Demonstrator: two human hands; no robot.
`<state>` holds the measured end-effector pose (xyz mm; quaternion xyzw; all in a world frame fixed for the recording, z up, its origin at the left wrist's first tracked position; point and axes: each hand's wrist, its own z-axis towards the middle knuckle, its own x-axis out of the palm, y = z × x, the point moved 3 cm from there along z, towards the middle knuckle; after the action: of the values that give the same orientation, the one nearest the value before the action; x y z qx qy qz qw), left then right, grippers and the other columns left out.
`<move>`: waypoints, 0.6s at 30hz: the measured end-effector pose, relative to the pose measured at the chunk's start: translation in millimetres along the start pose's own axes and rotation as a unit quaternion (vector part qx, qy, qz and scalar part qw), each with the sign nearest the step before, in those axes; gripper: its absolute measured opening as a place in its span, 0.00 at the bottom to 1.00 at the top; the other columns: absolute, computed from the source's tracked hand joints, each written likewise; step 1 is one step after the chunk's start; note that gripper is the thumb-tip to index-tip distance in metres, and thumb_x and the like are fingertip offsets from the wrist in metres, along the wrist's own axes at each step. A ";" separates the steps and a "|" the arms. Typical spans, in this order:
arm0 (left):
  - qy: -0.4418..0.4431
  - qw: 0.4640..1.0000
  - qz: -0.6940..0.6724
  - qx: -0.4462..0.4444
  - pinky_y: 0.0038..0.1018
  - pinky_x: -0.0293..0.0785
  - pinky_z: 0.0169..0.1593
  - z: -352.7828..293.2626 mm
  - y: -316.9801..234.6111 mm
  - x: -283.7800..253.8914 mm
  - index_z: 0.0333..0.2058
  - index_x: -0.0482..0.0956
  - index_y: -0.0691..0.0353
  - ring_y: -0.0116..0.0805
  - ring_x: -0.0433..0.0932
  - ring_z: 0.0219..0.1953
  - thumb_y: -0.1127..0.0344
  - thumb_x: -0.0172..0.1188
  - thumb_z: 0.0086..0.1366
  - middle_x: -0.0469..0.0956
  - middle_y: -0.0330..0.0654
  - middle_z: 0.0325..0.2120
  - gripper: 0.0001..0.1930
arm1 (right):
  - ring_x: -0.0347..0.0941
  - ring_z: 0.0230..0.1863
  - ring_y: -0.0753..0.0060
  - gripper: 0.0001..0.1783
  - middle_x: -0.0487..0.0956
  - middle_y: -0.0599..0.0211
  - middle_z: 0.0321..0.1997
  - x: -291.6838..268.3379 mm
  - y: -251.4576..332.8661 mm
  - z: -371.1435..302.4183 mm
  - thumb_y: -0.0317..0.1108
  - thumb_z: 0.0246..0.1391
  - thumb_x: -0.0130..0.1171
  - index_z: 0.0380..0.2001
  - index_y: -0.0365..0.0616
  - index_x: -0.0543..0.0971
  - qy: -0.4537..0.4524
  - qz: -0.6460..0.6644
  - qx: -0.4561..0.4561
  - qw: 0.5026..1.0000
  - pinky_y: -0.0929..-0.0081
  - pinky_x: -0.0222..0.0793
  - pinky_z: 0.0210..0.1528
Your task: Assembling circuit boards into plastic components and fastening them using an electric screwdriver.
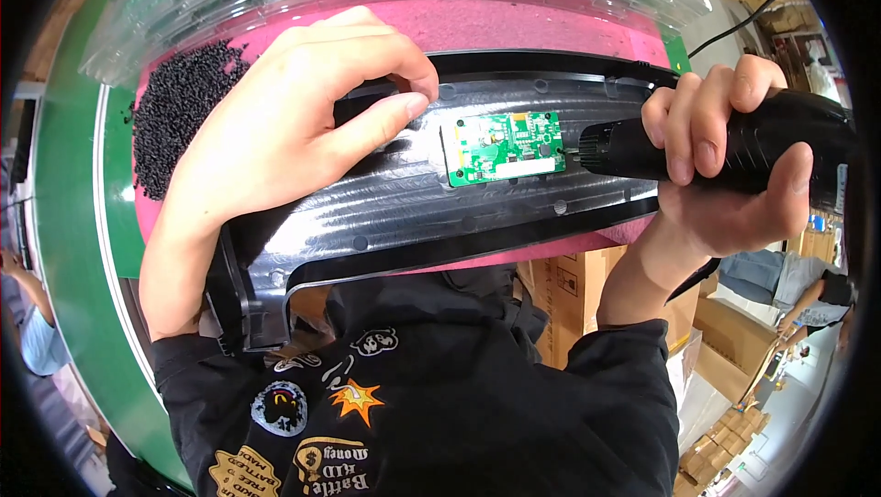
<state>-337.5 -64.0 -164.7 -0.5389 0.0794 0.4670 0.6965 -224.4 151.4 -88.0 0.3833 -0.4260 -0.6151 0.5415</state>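
Pink mat under black housing; green board mid-housing. Right hand wraps driver, bit at board's 3 o'clock: keep square, press lightly. Left hand, 10 o'clock, thumb near index; can't tell if gripping.

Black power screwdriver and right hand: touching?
Touching. The head view shows the right hand gripping the black power screwdriver, its fingers lying directly on the casing, no gap visible.
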 end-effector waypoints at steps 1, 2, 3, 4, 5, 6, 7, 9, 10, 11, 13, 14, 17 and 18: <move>-0.001 1.000 -0.001 -0.002 0.31 0.72 0.44 0.1 0.6 0.0 0.33 0.78 0.67 0.40 0.77 0.38 0.75 0.59 0.57 0.79 0.43 0.31 0.05 | 0.58 0.15 0.81 0.26 0.66 0.76 0.18 -0.2 -0.6 0.5 0.58 0.53 0.52 0.35 0.44 0.67 -0.002 0.002 -0.003 1.000 0.75 0.55 0.26; 0.000 1.000 0.003 -0.002 0.30 0.72 0.44 0.1 1.0 0.2 0.33 0.78 0.67 0.40 0.77 0.38 0.75 0.59 0.57 0.79 0.43 0.31 0.05 | 0.58 0.15 0.81 0.26 0.66 0.76 0.18 -0.7 -2.1 1.2 0.58 0.53 0.52 0.35 0.44 0.67 -0.001 0.003 -0.001 1.000 0.75 0.55 0.26; 0.001 1.000 0.007 -0.002 0.30 0.72 0.44 0.0 1.3 0.9 0.33 0.78 0.67 0.40 0.77 0.38 0.75 0.59 0.57 0.79 0.43 0.31 0.05 | 0.58 0.15 0.81 0.26 0.66 0.76 0.18 -1.0 -3.4 0.9 0.58 0.53 0.52 0.36 0.44 0.67 0.009 0.015 -0.009 1.000 0.76 0.55 0.26; 0.001 1.000 0.005 -0.003 0.30 0.72 0.44 0.3 1.8 1.6 0.33 0.78 0.67 0.40 0.77 0.38 0.75 0.59 0.57 0.79 0.43 0.31 0.05 | 0.58 0.15 0.82 0.26 0.66 0.76 0.18 -1.4 -4.9 0.5 0.58 0.53 0.52 0.36 0.44 0.67 0.019 0.027 -0.017 0.999 0.77 0.55 0.25; 0.000 1.000 0.004 0.001 0.30 0.72 0.44 0.8 2.0 2.4 0.33 0.78 0.67 0.40 0.77 0.38 0.75 0.60 0.57 0.79 0.43 0.31 0.05 | 0.58 0.15 0.82 0.26 0.66 0.76 0.18 -3.8 -8.2 0.2 0.58 0.53 0.52 0.36 0.44 0.67 0.019 0.027 -0.015 0.999 0.77 0.55 0.25; -0.002 1.000 0.005 0.003 0.30 0.72 0.44 0.6 1.6 1.8 0.33 0.78 0.67 0.40 0.77 0.38 0.75 0.60 0.57 0.79 0.44 0.31 0.05 | 0.58 0.15 0.82 0.27 0.66 0.76 0.18 -4.8 -10.7 0.8 0.58 0.53 0.53 0.37 0.43 0.67 0.051 0.038 -0.034 0.997 0.78 0.54 0.25; -0.003 1.000 0.005 0.001 0.30 0.72 0.44 0.4 1.3 1.0 0.33 0.78 0.67 0.40 0.77 0.38 0.75 0.60 0.57 0.79 0.44 0.31 0.05 | 0.58 0.15 0.83 0.27 0.66 0.76 0.18 -4.5 -11.8 1.5 0.59 0.53 0.53 0.37 0.43 0.68 0.083 0.050 -0.053 0.994 0.79 0.54 0.24; -0.003 1.000 -0.004 -0.003 0.31 0.72 0.44 1.3 1.5 1.3 0.33 0.78 0.67 0.40 0.77 0.38 0.75 0.60 0.57 0.79 0.44 0.31 0.05 | 0.58 0.15 0.83 0.28 0.66 0.77 0.19 -1.4 -14.4 2.8 0.59 0.53 0.53 0.37 0.43 0.68 0.084 0.053 -0.050 0.994 0.79 0.54 0.24; -0.001 1.000 -0.007 -0.001 0.31 0.72 0.44 2.1 1.8 2.8 0.33 0.78 0.67 0.40 0.77 0.38 0.75 0.60 0.57 0.79 0.44 0.31 0.05 | 0.58 0.15 0.84 0.28 0.66 0.77 0.19 0.2 -15.0 2.1 0.59 0.54 0.53 0.38 0.43 0.68 0.084 0.054 -0.049 0.994 0.79 0.54 0.24; 0.000 1.000 -0.006 -0.001 0.31 0.72 0.44 2.8 2.3 4.1 0.33 0.78 0.67 0.40 0.77 0.38 0.75 0.60 0.57 0.79 0.44 0.31 0.05 | 0.58 0.15 0.84 0.28 0.66 0.77 0.19 1.8 -13.8 0.3 0.59 0.54 0.53 0.38 0.43 0.68 0.081 0.051 -0.049 0.994 0.79 0.54 0.24; -0.002 1.000 0.001 -0.001 0.31 0.72 0.44 2.0 0.5 1.7 0.34 0.78 0.67 0.40 0.77 0.38 0.75 0.59 0.57 0.79 0.44 0.31 0.05 | 0.58 0.15 0.84 0.27 0.66 0.77 0.19 4.2 -11.2 0.0 0.59 0.54 0.52 0.37 0.43 0.68 0.026 0.002 -0.015 1.000 0.79 0.55 0.25; -0.002 1.000 -0.001 0.004 0.31 0.72 0.44 2.4 -0.4 0.9 0.34 0.77 0.68 0.40 0.77 0.38 0.75 0.59 0.58 0.79 0.44 0.31 0.05 | 0.58 0.15 0.84 0.27 0.66 0.77 0.19 4.6 -11.2 0.9 0.58 0.55 0.51 0.38 0.42 0.67 0.047 0.022 -0.022 0.998 0.79 0.55 0.25; -0.008 1.000 -0.001 0.003 0.31 0.72 0.44 -1.5 2.1 0.5 0.33 0.77 0.68 0.40 0.77 0.37 0.75 0.58 0.58 0.79 0.45 0.31 0.05 | 0.58 0.15 0.84 0.28 0.65 0.77 0.18 5.5 -18.5 0.8 0.59 0.55 0.51 0.38 0.41 0.68 0.047 0.009 -0.022 0.999 0.79 0.55 0.25; -0.010 1.000 -0.007 0.007 0.31 0.72 0.44 -0.3 1.0 0.1 0.33 0.77 0.68 0.40 0.77 0.37 0.75 0.58 0.58 0.79 0.45 0.31 0.05 | 0.57 0.15 0.83 0.29 0.65 0.77 0.18 6.6 -15.4 -0.1 0.60 0.55 0.51 0.38 0.41 0.68 0.036 -0.002 -0.018 0.999 0.79 0.55 0.25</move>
<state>-338.0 -64.3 -165.6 -0.5295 0.0721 0.4674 0.7043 -230.4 145.6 -102.6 0.3960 -0.3941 -0.6097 0.5623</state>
